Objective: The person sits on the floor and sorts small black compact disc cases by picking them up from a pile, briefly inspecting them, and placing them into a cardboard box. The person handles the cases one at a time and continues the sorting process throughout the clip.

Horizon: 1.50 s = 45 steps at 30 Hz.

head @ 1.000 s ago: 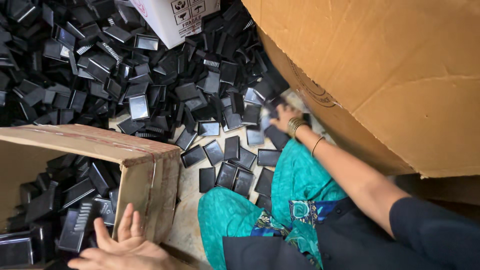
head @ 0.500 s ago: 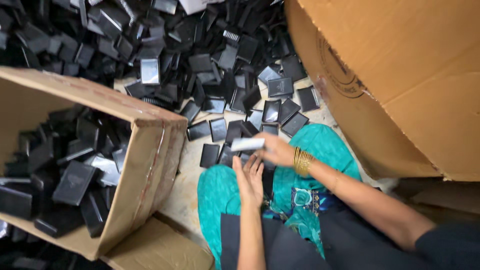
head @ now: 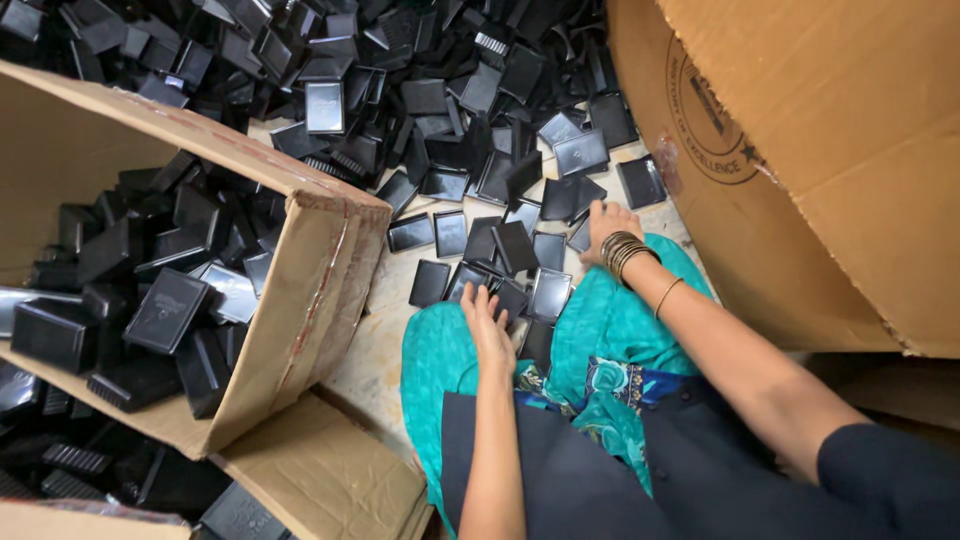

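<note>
- Seated on the floor amid a spread of flat black plastic cases (head: 480, 120), teal-clad knees (head: 600, 330) drawn in close.
- Left hand (head: 487, 325) lying flat over the near cases by the left knee, fingers (head: 472, 300) extended and loose, gripping nothing.
- Right hand (head: 606, 225), bangles (head: 625, 252) on the wrist, reaching out to the cases just beyond the right knee; fingertips down among them, curl hidden from this angle, so impossible to tell whether closed on one.
- Judged step: gathering loose cases from the floor, picking phase, nothing lifted clear yet.
- Open cardboard box (head: 320, 280) tipped on its side to the left, already part full of the same black cases (head: 165, 310); larger carton (head: 820, 150) standing at the right.
- Next move, as a judgement: needs a firm pinch on one flat case edge, then a sweep leftward over the box rim without knocking the nearby row.
</note>
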### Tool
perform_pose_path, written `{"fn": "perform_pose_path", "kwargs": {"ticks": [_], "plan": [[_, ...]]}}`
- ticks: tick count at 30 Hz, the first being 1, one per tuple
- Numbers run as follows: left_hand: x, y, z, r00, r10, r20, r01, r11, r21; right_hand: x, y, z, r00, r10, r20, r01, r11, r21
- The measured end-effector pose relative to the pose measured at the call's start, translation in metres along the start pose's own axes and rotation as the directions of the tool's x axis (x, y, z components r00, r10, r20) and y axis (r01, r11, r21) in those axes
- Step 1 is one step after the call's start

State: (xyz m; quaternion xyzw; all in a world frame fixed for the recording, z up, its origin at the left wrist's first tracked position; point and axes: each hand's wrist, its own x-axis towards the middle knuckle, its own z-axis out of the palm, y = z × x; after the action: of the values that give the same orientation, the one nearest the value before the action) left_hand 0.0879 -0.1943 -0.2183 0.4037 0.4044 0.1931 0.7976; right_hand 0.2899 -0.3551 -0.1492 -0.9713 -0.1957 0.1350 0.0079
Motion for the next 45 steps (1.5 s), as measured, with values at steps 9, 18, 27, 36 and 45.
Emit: {"fn": "perform_pose_path", "kwargs": {"ticks": [9, 18, 27, 36, 45], "plan": [[-0.028, 0.04, 0.015, 0.899, -0.34, 0.276, 0.398, 0.897, -0.191, -0.025, -0.011, 0.015, 0.882, -0.46, 0.101, 0.099, 0.391, 0.915], [-0.039, 0.059, 0.014, 0.786, -0.112, 0.607, 0.378, 0.865, -0.33, -0.022, -0.06, 0.021, 0.748, -0.476, -0.463, 0.629, 0.731, 0.263], [-0.019, 0.038, 0.011, 0.923, -0.048, 0.381, 0.202, 0.904, -0.376, -0.023, -0.059, 0.013, 0.801, -0.576, -0.165, 0.591, 0.804, 0.061], [-0.022, 0.042, 0.019, 0.942, 0.075, 0.327, 0.063, 0.918, -0.391, -0.028, -0.031, 0.021, 0.965, -0.256, -0.051, 0.072, 0.073, 0.995], [-0.047, 0.058, 0.033, 0.905, 0.121, 0.408, -0.037, 0.977, -0.208, -0.084, -0.07, 0.009, 0.913, -0.384, -0.139, 0.324, 0.473, 0.819]]}}
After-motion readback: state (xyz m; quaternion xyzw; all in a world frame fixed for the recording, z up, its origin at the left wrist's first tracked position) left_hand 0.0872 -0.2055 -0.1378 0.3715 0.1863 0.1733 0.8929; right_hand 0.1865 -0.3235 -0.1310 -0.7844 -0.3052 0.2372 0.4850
